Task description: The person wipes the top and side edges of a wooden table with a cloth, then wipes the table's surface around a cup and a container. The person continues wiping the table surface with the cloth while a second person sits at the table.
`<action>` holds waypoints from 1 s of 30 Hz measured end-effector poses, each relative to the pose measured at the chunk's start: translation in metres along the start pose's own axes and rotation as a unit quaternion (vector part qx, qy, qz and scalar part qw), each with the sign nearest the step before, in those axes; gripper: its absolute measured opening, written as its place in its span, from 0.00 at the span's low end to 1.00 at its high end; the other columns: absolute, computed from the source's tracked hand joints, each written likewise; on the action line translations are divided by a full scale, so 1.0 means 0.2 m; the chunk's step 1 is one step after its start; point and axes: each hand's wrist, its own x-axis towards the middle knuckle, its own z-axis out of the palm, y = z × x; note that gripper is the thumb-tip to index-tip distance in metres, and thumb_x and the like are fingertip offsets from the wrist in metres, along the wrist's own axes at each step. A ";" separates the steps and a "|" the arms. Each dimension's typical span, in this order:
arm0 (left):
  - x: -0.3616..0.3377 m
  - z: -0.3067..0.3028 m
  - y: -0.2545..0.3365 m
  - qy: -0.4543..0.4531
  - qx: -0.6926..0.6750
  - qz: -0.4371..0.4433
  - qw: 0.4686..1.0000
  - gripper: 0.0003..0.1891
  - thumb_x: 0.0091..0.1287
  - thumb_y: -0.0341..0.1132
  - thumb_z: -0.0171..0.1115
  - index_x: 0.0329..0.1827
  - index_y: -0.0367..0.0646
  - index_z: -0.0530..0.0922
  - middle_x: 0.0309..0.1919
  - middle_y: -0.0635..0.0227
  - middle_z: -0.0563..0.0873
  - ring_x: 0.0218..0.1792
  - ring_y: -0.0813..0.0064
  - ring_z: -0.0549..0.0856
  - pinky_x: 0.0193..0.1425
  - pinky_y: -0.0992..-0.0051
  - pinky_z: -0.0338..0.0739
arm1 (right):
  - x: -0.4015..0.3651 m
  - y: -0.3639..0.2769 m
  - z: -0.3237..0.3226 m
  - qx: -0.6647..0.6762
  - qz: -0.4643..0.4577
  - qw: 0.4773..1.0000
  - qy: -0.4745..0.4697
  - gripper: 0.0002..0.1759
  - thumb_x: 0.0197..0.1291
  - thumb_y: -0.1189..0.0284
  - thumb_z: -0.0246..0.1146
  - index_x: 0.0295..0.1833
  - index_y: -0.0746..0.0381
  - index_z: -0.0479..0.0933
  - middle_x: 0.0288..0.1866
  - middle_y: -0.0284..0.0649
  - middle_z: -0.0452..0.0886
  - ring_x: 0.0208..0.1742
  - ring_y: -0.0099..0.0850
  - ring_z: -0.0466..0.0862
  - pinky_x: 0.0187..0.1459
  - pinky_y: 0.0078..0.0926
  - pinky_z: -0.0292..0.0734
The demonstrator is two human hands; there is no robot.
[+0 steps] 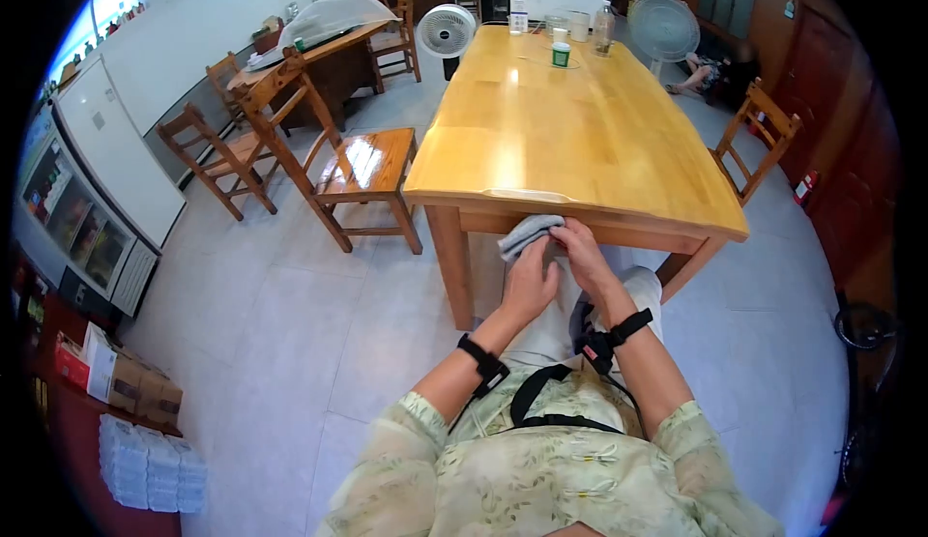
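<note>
A folded grey cloth (527, 235) is held up just in front of the near edge of the wooden table (580, 141). My left hand (528, 284) grips it from below, fingers closed. At the cloth's right end, my right hand (582, 250) has its fingers bent and pressed against the fabric. The two hands are close together over my lap, and parts of the fingers are hidden. A black strap is around each wrist. Along the table's near edge lies a clear, shiny strip (527, 195).
At the table's far end stand a green-and-white cup (561, 55), a plastic bottle (603, 29) and a white carton (518, 10). Wooden chairs are on the left (362, 163) and right (759, 141). Two fans flank the table. A person sits low at the far right.
</note>
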 end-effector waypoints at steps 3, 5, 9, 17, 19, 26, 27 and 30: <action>0.08 0.13 -0.22 0.030 -0.128 -0.131 0.983 0.18 0.71 0.29 0.63 0.60 0.31 0.71 0.50 0.44 0.86 0.50 0.49 0.88 0.54 0.57 0.82 | -0.01 -0.02 -0.04 -0.021 0.005 0.999 -0.036 0.17 0.72 0.73 0.59 0.62 0.66 0.81 0.56 0.35 0.86 0.56 0.24 0.82 0.61 0.23 0.73; 0.14 0.12 -0.15 0.079 -0.151 -0.183 0.968 0.19 0.72 0.31 0.64 0.60 0.30 0.70 0.51 0.45 0.86 0.50 0.54 0.89 0.53 0.59 0.83 | -0.03 -0.03 -0.07 -0.070 -0.037 0.996 -0.042 0.22 0.72 0.72 0.60 0.67 0.70 0.78 0.61 0.38 0.86 0.61 0.26 0.82 0.66 0.24 0.73; 0.17 0.20 -0.30 0.202 -0.272 -0.244 0.909 0.18 0.76 0.34 0.64 0.60 0.33 0.69 0.51 0.55 0.85 0.47 0.68 0.88 0.51 0.69 0.84 | -0.10 0.08 -0.39 -0.380 -0.091 0.920 0.021 0.26 0.69 0.68 0.63 0.69 0.68 0.77 0.64 0.46 0.85 0.61 0.35 0.85 0.65 0.32 0.77; 0.25 -0.10 -0.32 0.331 -0.434 -0.316 0.776 0.10 0.76 0.27 0.60 0.56 0.41 0.72 0.47 0.64 0.84 0.40 0.69 0.87 0.45 0.68 0.87 | -0.49 0.27 -1.05 -0.666 0.065 0.719 0.188 0.31 0.63 0.64 0.62 0.70 0.65 0.75 0.67 0.59 0.80 0.65 0.58 0.80 0.66 0.49 0.76; 0.25 -0.25 -0.39 0.370 -0.432 -0.317 0.759 0.09 0.77 0.29 0.60 0.57 0.43 0.73 0.47 0.65 0.85 0.39 0.70 0.87 0.41 0.70 0.86 | -0.55 0.32 -1.08 -0.616 0.072 0.757 0.206 0.31 0.64 0.64 0.61 0.71 0.67 0.73 0.66 0.62 0.79 0.65 0.59 0.80 0.66 0.50 0.76; 0.23 -0.68 -0.61 0.450 -0.400 -0.298 0.740 0.09 0.77 0.32 0.60 0.56 0.44 0.74 0.42 0.66 0.85 0.37 0.72 0.85 0.36 0.73 0.81 | -0.57 0.29 -1.04 -0.563 0.019 0.789 0.245 0.28 0.67 0.65 0.62 0.67 0.72 0.74 0.59 0.69 0.81 0.61 0.64 0.81 0.63 0.51 0.78; 0.23 -0.73 -0.61 0.444 -0.357 -0.296 0.767 0.11 0.78 0.32 0.59 0.59 0.44 0.73 0.44 0.65 0.85 0.39 0.70 0.86 0.39 0.70 0.83 | -0.57 0.28 -1.05 -0.560 0.023 0.789 0.251 0.28 0.67 0.65 0.62 0.67 0.72 0.74 0.59 0.69 0.81 0.61 0.64 0.81 0.63 0.51 0.78; 0.25 -0.74 -0.53 0.429 -0.253 -0.268 0.825 0.14 0.78 0.34 0.60 0.63 0.42 0.73 0.46 0.64 0.85 0.41 0.70 0.86 0.42 0.69 0.83 | -0.54 0.27 -1.09 -0.573 0.038 0.771 0.277 0.23 0.66 0.66 0.64 0.60 0.72 0.77 0.53 0.67 0.84 0.56 0.63 0.84 0.58 0.51 0.80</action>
